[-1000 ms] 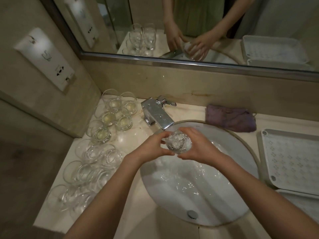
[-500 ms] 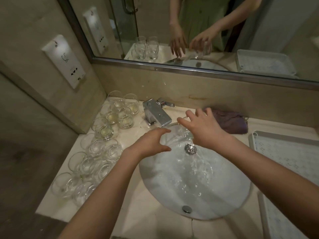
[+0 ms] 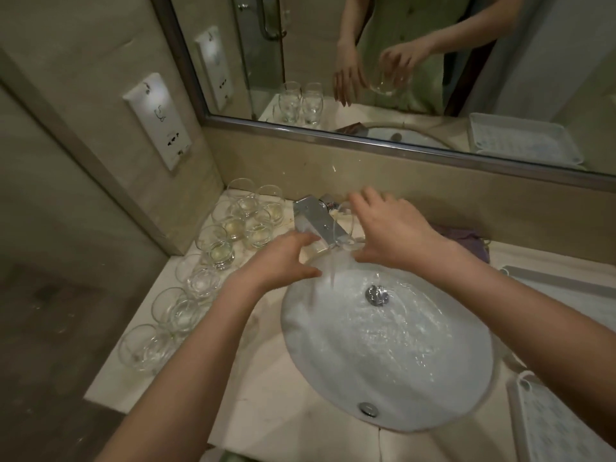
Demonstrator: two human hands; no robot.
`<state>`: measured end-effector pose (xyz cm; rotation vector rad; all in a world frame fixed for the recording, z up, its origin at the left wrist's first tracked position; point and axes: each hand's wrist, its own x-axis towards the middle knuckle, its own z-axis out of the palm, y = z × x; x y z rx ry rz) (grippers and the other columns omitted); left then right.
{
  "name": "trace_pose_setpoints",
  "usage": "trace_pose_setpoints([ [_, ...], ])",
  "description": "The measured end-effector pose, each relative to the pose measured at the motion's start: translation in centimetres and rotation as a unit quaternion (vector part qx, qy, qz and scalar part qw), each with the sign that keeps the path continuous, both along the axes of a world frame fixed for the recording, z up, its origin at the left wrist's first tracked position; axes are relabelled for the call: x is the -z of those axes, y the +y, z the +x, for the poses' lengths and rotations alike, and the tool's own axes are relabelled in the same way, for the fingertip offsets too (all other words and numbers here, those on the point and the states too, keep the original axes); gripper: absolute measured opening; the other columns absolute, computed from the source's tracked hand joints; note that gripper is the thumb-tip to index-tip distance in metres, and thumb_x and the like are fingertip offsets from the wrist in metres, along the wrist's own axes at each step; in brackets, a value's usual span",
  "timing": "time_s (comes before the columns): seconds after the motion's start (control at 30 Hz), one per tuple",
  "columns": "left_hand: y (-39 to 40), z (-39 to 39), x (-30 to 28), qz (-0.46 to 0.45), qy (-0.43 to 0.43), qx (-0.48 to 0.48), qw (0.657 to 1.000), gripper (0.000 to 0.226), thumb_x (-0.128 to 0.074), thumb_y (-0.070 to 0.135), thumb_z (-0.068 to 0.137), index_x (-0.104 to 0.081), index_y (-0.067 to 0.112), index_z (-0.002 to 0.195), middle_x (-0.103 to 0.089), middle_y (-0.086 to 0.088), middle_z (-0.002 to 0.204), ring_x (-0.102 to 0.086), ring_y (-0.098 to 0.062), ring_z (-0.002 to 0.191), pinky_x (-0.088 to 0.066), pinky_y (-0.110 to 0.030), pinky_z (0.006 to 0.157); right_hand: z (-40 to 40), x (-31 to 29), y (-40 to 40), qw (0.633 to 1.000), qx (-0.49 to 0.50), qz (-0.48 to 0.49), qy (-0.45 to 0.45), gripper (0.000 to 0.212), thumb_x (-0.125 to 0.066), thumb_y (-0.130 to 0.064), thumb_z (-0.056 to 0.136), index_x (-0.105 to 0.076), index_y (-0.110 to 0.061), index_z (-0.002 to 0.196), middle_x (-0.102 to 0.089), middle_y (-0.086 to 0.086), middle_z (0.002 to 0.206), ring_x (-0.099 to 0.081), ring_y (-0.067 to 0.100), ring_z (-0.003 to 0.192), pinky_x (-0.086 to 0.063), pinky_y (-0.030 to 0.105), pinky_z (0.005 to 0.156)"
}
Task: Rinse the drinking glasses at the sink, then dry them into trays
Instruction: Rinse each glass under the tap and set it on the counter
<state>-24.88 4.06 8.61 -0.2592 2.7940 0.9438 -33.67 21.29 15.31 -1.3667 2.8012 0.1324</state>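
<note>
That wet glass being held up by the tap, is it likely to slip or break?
Probably slippery: the glass is under running water, and the right hand holds it by fingertips. Likely fragile too: it looks thin and clear, above a hard sink. Its rounded sides suggest it could roll.

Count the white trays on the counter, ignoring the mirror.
2. The far tray sits right of the sink, toward the wall; the near tray is at the lower right corner. Both are cut off, so more may be hidden.

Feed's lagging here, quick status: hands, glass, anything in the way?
Right hand grips the glass above the basin. Left hand open, empty, beside the water stream. Faucet running, close by the glass.
</note>
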Motion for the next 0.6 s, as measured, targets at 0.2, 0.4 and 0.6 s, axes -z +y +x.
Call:
trace_pose_setpoints([
  [0.2,-5.2,1.2,-0.2,0.001,-0.003,-0.079,0.997,0.066,-0.077,0.028,0.080,-0.047,0.022,0.139,-0.048,-0.001,0.143,-0.048,-0.021,0.128,-0.040,-0.031,0.102,0.4,0.5,-5.4,0.950,0.000,-0.191,-0.248,0.089,-0.084,-0.038,0.066,-0.037,-0.011,0.137,-0.049,0.005,0.132,-0.046,0.020,0.122,-0.035,0.023,0.095],
  [0.4,-11.8,3.2,1.7,-0.051,-0.023,-0.196,0.979,0.070,-0.073,0.026,0.083,-0.040,0.015,0.144,-0.044,-0.012,0.145,-0.041,-0.026,0.133,-0.034,-0.034,0.108,0.8,6.5,-11.8,0.941,-0.026,-0.165,-0.293,0.083,-0.084,-0.032,0.067,-0.038,-0.009,0.132,-0.044,0.007,0.130,-0.049,0.021,0.115,-0.040,0.028,0.089],
  [0.6,-16.6,3.0,4.0,-0.093,-0.070,-0.248,0.962,0.085,-0.072,0.032,0.083,-0.024,0.009,0.150,-0.031,-0.018,0.149,-0.032,-0.033,0.137,-0.030,-0.037,0.111,0.2,10.8,-16.4,0.948,-0.098,-0.100,-0.287,0.088,-0.082,-0.026,0.065,-0.035,-0.006,0.136,-0.034,0.007,0.129,-0.048,0.027,0.112,-0.046,0.039,0.088],
])
